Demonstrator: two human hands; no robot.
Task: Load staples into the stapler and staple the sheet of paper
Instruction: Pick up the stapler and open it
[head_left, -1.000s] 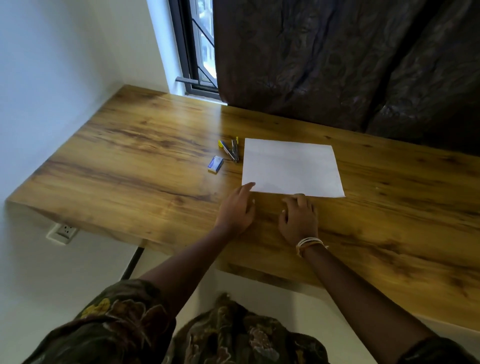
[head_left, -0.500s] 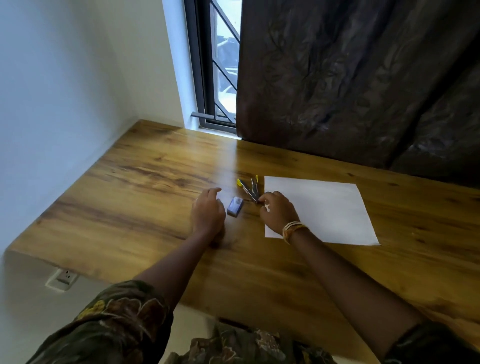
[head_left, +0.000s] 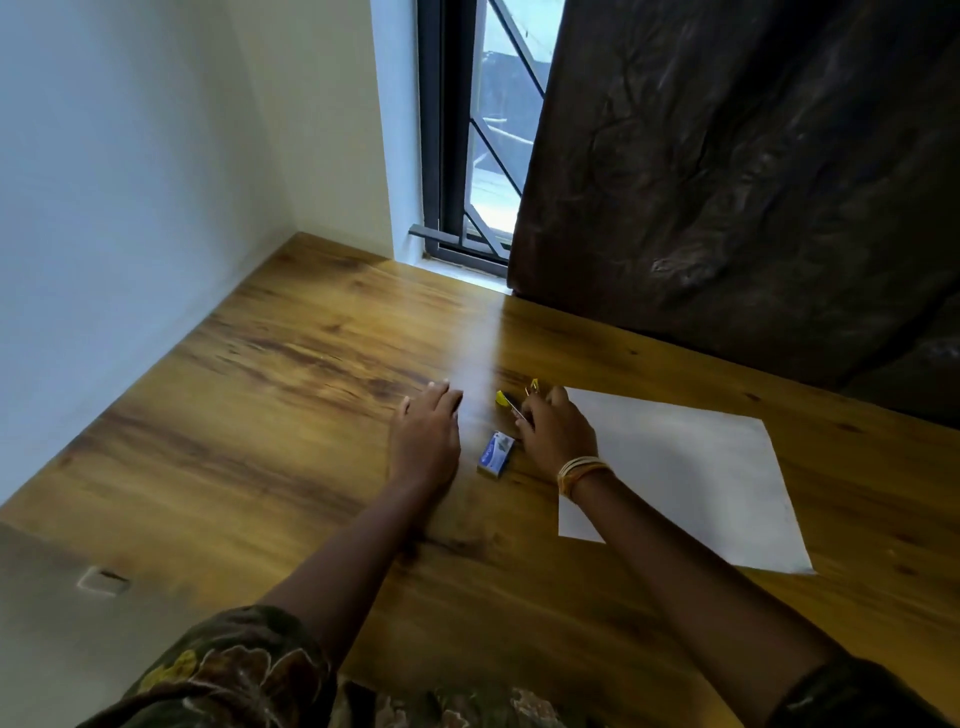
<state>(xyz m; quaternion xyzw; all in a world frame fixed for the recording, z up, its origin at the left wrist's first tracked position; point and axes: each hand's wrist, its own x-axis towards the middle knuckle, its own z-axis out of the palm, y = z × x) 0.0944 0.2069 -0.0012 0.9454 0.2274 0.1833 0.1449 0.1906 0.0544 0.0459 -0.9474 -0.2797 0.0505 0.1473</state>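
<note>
Left hand (head_left: 426, 441) is lying flat on the wooden bench (head_left: 234, 415), fingers straight, holding nothing. Just right of it sits the little blue staple box (head_left: 496, 453), closed as far as I can see, contents hidden. Right hand (head_left: 558, 434) is next, fingers curled over the stapler (head_left: 514, 406), which pokes out on its far-left side with yellow ends showing. The sheet of paper (head_left: 691, 478) lies flat to the right, partly under that wrist.

Glossy wood-grain table (head_left: 291, 395); matt white paper (head_left: 691, 467); metal-and-yellow-plastic stapler (head_left: 511, 405); crinkled dark curtain (head_left: 753, 182).
</note>
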